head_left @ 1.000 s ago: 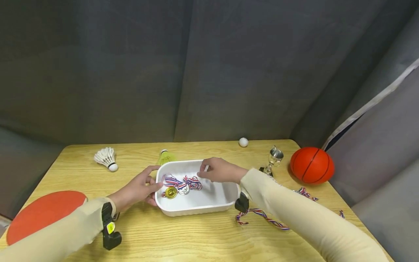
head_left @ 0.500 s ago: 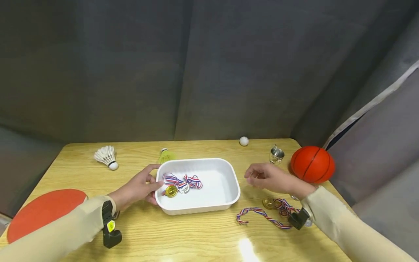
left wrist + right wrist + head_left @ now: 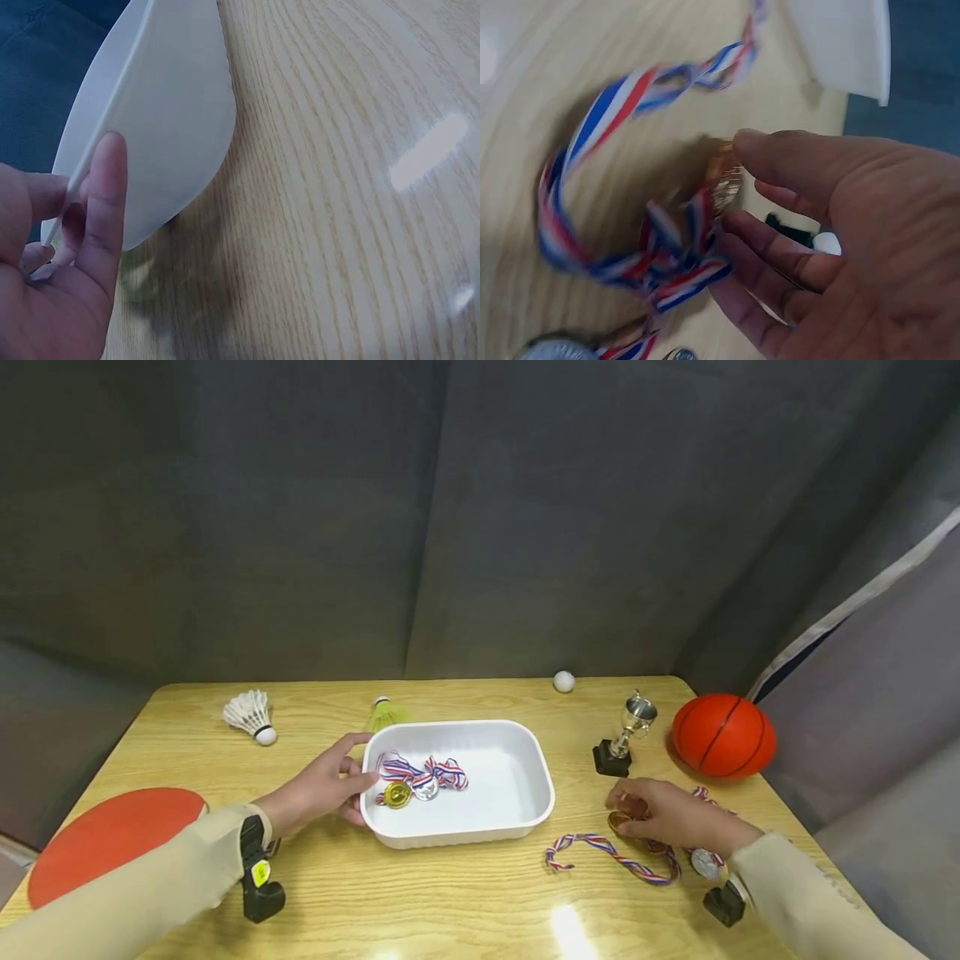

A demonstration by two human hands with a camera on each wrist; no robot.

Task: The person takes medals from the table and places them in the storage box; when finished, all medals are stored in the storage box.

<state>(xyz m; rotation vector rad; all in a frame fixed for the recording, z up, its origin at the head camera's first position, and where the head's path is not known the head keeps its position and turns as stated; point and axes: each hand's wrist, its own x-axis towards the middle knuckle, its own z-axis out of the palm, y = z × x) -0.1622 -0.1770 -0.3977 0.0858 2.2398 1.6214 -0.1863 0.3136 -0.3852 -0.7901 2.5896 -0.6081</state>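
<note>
My left hand (image 3: pixel 318 785) grips the left end of a white plastic tray (image 3: pixel 487 837), thumb and fingers on either side of its rim (image 3: pixel 112 105). In the tray lie a gold medal (image 3: pixel 397 794) and a silver medal (image 3: pixel 426 788) with bunched striped ribbons. Right of the tray, my right hand (image 3: pixel 667 814) pinches a gold-coloured medal (image 3: pixel 726 180) between thumb and fingers. The medal is tilted on edge, and its red, white and blue ribbon (image 3: pixel 604 116) trails over the table. Another silver medal (image 3: pixel 705 863) lies near the right wrist, partly covered.
A small trophy cup (image 3: pixel 636 717) and an orange-red basketball (image 3: pixel 723 737) stand at the right. Along the back are a white ball (image 3: pixel 564 682), a yellow shuttlecock (image 3: pixel 386 714) and a white shuttlecock (image 3: pixel 251 714). A flat red disc (image 3: pixel 112 839) lies left, beneath the left forearm.
My right hand has gone from over the tray to the right and down onto the gold-coloured medal, uncovering the trophy. The left hand stays on the tray.
</note>
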